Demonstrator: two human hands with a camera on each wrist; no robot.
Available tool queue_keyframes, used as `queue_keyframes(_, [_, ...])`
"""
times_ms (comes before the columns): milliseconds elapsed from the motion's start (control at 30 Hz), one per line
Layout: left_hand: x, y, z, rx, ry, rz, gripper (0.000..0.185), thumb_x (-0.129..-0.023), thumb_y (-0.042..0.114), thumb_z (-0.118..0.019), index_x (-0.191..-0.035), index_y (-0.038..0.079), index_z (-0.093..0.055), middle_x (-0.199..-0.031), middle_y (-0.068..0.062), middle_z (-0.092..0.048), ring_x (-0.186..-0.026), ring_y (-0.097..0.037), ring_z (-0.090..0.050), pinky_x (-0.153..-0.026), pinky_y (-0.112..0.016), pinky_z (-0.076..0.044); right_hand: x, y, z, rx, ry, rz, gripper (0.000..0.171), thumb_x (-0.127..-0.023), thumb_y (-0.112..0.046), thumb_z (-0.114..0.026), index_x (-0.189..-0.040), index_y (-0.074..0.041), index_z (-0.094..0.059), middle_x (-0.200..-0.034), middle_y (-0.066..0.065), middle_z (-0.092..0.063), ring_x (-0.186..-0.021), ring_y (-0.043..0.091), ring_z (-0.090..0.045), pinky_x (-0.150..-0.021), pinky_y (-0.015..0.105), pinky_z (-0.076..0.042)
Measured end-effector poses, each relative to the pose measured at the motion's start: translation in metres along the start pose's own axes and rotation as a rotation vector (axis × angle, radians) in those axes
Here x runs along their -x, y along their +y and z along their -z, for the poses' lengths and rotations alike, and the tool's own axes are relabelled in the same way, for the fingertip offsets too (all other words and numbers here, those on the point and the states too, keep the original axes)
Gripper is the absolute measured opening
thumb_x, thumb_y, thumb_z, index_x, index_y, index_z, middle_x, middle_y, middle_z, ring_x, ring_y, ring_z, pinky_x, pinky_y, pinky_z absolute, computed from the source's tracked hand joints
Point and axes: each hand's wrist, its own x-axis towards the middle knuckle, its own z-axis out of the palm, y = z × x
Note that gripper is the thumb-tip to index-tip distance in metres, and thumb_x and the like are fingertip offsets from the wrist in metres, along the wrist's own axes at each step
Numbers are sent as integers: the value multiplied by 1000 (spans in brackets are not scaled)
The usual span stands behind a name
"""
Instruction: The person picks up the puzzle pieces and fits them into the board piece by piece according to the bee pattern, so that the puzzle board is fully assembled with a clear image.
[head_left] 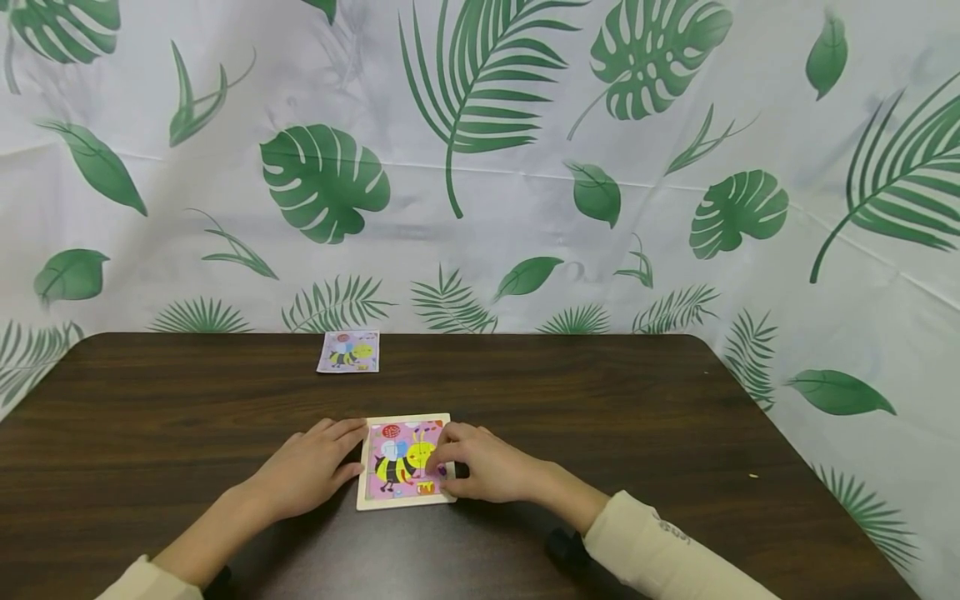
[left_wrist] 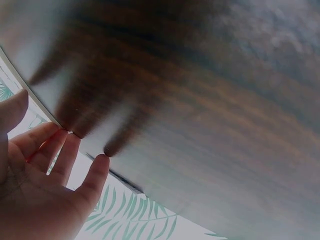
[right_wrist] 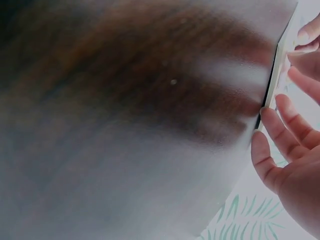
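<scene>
A small square wooden puzzle board (head_left: 405,461) with a yellow-and-black bee on pink lies near the front middle of the dark table (head_left: 600,400). My left hand (head_left: 311,471) lies flat on the table, its straight fingers against the board's left edge. My right hand (head_left: 472,465) rests on the board's right side, with fingertips pressing on the picture near the bee. In the right wrist view, the right hand (right_wrist: 292,150) touches the board's pale edge (right_wrist: 272,82) with loosely extended fingers. The left wrist view shows the left hand (left_wrist: 45,190) with its fingertips (left_wrist: 102,159) on the table.
A small picture card (head_left: 348,352) showing the same bee lies at the table's far edge, left of centre. A leaf-printed white cloth (head_left: 480,167) hangs behind and around the table. The table's rounded far-right corner (head_left: 693,340) is in view.
</scene>
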Motion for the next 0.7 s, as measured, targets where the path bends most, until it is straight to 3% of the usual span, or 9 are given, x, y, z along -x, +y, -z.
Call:
queue_keyframes(467, [0,1,0,-8,-18,5,47,-87,28,-61,-124,-1,-54,-127,-14,-51,-112,-32,-48,-81,-54,-42,2,0,0,40,7,33,21,-84,-20,-66,-106,-17,-68,-101,-3,-52,-85,7,-44,-74,20,-34])
queue_keyframes(700, [1,1,1,-5,-29,4,49,-87,28,-62,-125,-1,-53,-128,-15,-49,-114,-32,-46,-82,-54,-41,16,11,5,32,36,-44,26,-85,-21,-65,-110,-14,-65,-104,-2,-54,-92,8,-48,-81,28,-37])
